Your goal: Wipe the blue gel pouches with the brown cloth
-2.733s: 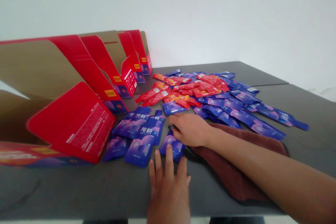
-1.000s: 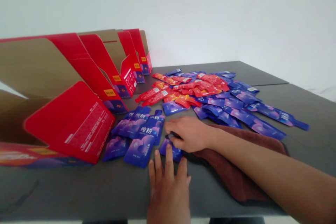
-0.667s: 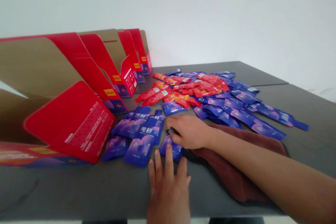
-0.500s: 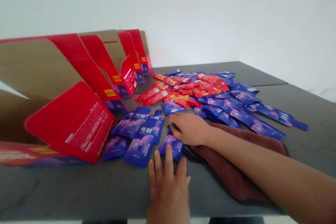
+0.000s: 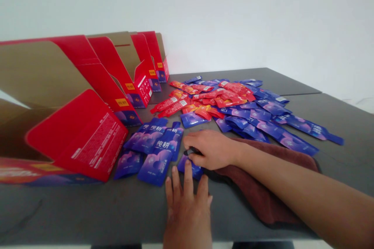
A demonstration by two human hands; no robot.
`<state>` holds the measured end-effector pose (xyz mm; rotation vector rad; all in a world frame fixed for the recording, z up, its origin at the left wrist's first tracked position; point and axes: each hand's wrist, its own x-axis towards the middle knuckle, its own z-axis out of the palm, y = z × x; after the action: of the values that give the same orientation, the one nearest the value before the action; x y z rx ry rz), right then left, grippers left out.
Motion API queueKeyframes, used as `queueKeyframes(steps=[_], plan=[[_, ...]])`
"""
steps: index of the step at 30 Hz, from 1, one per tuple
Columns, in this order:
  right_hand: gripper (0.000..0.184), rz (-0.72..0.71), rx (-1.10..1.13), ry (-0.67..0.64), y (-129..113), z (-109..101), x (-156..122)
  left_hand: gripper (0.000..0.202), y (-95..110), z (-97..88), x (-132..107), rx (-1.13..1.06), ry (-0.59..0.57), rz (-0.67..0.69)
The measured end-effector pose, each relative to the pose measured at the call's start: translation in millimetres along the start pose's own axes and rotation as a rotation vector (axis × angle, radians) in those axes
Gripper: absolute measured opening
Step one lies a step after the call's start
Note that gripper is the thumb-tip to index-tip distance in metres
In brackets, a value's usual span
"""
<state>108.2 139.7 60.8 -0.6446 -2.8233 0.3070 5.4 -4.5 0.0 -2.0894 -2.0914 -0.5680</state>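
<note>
A single purple-blue sachet [image 5: 193, 167] lies flat on the grey table between my two hands. My left hand [image 5: 188, 206] rests palm down with its fingers spread, and its middle fingertips touch the sachet's near edge. My right hand [image 5: 210, 148] is closed over the sachet's upper part, hiding it. A dark edge shows between its thumb and fingers, seemingly the black border of the brown cloth [image 5: 263, 198] that runs beneath my right wrist and forearm. Just left of the hands, several purple-blue sachets [image 5: 154, 159] overlap one another.
Open red cardboard boxes [image 5: 87, 136] stand in a row along the left, the nearest with a flap leaning out. A heap of red sachets [image 5: 233, 92] and purple sachets [image 5: 271, 128] spreads over the table [image 5: 87, 214] beyond my right hand. A white wall stands behind.
My right hand has slid slightly toward me and left over the sachet, with the dark edge in its fingers moving too. My left hand has stayed in place.
</note>
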Motion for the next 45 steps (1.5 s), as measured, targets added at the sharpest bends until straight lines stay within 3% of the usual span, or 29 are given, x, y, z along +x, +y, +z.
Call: queueKeyframes(steps=[8, 19, 33, 45], plan=[[0.009, -0.017, 0.014, -0.036, -6.2, -3.3, 0.2, 0.029, -0.4, -1.8, 0.1, -0.012, 0.004, 0.012], [0.020, 0.312, -0.217, 0.017, 0.9, 0.4, 3.3, 0.028, -1.5, -2.0, 0.2, -0.012, -0.007, 0.013], [0.009, -0.018, 0.027, -0.072, -5.8, -6.2, -0.8, 0.026, -0.8, 2.0, -0.9, -0.003, 0.023, 0.008], [0.017, 0.283, -0.221, 0.026, 1.3, 0.5, 2.8, 0.028, -2.9, 4.0, -1.3, 0.028, 0.012, 0.036]])
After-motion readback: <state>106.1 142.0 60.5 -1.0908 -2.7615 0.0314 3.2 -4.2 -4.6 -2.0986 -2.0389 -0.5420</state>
